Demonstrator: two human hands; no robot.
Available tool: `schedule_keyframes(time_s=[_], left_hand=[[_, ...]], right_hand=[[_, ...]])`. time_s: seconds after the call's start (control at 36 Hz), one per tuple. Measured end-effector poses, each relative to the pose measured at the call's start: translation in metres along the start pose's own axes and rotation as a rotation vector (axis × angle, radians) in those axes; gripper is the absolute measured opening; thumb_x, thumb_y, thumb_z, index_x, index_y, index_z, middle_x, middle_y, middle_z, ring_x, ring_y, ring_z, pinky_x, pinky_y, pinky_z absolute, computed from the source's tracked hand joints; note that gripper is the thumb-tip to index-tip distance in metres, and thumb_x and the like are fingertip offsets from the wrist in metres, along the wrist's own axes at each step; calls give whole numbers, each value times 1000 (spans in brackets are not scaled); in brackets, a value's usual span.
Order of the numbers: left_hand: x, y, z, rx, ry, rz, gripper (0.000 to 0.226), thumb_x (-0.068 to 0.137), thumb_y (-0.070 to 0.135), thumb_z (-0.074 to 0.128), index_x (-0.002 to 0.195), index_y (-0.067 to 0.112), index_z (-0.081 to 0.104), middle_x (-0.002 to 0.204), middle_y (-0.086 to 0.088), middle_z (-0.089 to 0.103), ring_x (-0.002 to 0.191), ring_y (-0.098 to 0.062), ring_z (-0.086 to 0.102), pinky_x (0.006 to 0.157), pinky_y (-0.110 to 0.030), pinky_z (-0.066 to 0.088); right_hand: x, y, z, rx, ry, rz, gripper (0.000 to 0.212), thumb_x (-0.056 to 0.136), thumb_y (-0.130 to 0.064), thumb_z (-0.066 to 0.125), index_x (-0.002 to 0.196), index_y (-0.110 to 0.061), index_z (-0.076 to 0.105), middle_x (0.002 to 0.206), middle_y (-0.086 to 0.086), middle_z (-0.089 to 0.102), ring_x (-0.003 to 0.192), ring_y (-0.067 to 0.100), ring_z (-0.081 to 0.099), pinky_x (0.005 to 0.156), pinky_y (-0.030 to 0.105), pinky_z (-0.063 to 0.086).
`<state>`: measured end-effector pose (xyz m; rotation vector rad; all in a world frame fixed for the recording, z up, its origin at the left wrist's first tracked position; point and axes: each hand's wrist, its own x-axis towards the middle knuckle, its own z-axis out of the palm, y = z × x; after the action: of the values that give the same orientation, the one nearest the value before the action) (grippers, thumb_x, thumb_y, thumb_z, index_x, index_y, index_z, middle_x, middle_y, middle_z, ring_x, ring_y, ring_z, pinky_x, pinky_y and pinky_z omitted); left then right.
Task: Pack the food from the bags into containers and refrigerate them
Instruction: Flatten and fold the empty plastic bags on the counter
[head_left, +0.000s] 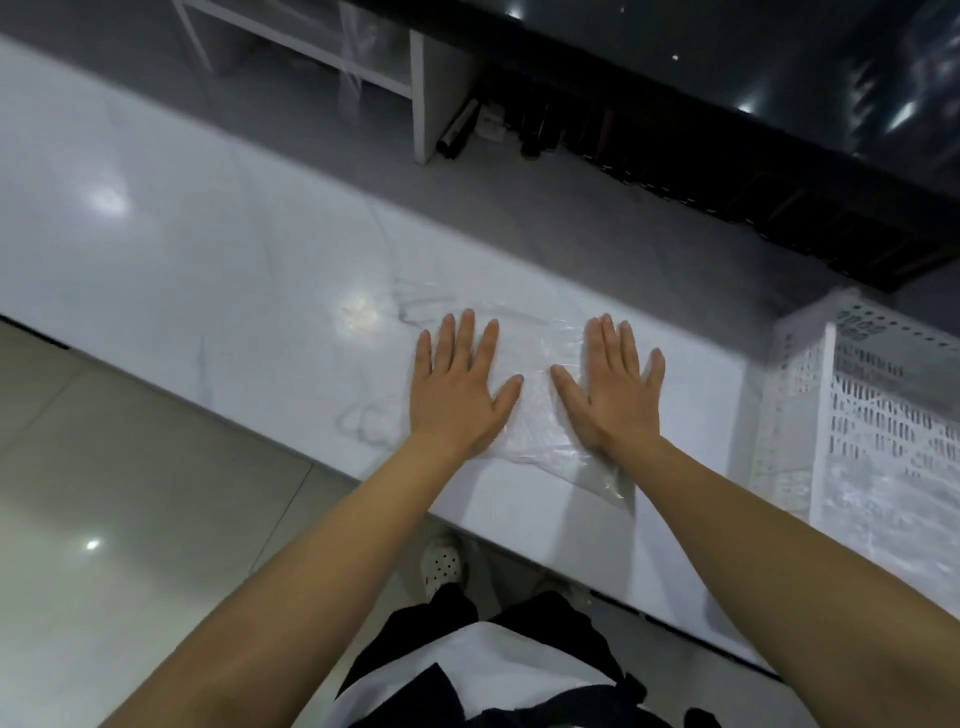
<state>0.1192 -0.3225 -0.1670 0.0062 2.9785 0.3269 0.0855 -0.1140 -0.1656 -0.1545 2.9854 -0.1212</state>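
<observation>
A clear plastic bag (535, 410) is lying flat on the white marble counter (234, 291), and a person is pressing it down with both palms. The left hand (460, 389) is resting on the bag's left side with fingers straight and slightly fanned; the right hand (615, 389) is doing the same on the right side, thumbs pointing toward each other with a strip of crinkled film showing between them. The bag's near corner is trailing out below the right wrist, close to the counter's front edge. It appears empty, though the film is too sheer to be certain. No food or container is showing here. Just beyond the right hand a white perforated basket (795, 395) is standing on the counter. The thin film is likely to slide on the glossy stone under any sideways push, and the loose corner could slip over the edge to the tiled floor (130, 493).
</observation>
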Motion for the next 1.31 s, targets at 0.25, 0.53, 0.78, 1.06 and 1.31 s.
schedule_keyframes(time_s=[0.25, 0.53, 0.78, 1.06, 1.31], left_hand=[[-18, -29, -26, -33, 48, -61, 68, 106, 51, 22, 162, 16, 9, 171, -8, 1, 157, -28, -8, 125, -48, -7], [-52, 40, -15, -86, -36, 116, 60, 106, 48, 13, 162, 28, 4, 171, 0, -6, 156, -23, -13, 125, -48, -9], [-25, -9, -4, 33, -26, 31, 71, 99, 65, 4, 161, 33, -5, 170, 1, -10, 156, -23, -12, 125, -46, -9], [-25, -24, -9, -11, 2, 48, 72, 100, 65, 7, 162, 29, -3, 170, 0, -9, 156, -22, -12, 126, -44, -8], [-39, 28, -43, -174, 72, 63, 64, 106, 48, 27, 162, 27, 7, 171, -1, -6, 156, -27, -13, 126, -47, -6]], right_hand=[[-5, -4, -4, 114, 156, -5, 75, 99, -64, 6, 160, -20, 2, 169, -2, 0, 154, 13, -7, 121, 54, -10], [-67, -31, 7, 104, 134, -4, 67, 102, -50, 7, 159, -18, -6, 168, 0, -9, 153, 15, -16, 119, 51, -13], [-76, -6, 13, 27, -18, -94, 83, 95, -73, 2, 158, -21, -15, 166, -4, -19, 151, 14, -23, 121, 56, -8], [-80, 6, 11, 43, -37, -80, 87, 93, -77, 3, 158, -21, -16, 166, -5, -22, 149, 12, -27, 120, 55, -14], [-103, 10, -46, 254, -87, -17, 84, 93, -69, 33, 159, -30, 0, 167, -7, -14, 152, 14, -20, 121, 52, -8]])
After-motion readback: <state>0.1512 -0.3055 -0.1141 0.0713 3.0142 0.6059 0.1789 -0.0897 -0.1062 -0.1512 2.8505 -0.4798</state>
